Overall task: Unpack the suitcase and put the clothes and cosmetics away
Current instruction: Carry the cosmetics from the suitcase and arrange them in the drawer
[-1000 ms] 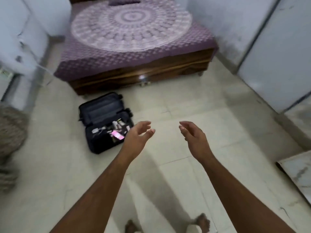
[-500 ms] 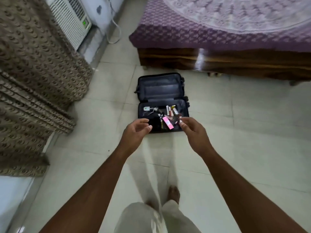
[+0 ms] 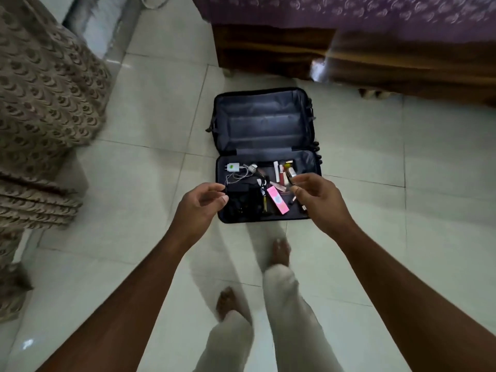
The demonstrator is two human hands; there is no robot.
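A purple-covered bed (image 3: pixel 375 20) stands far right. Near it, the black suitcase (image 3: pixel 264 124) lies open on the floor tiles (image 3: pixel 134 130), cosmetics (image 3: pixel 281 174) in its near half. Left hand (image 3: pixel 200 208) and right hand (image 3: pixel 319 200) hover above, loosely curled, empty.

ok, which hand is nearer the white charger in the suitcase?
Left. The left hand hangs just below and left of the white charger, at the suitcase edge. The right hand is across the compartment, over the cosmetics on the far side. Both hold nothing.
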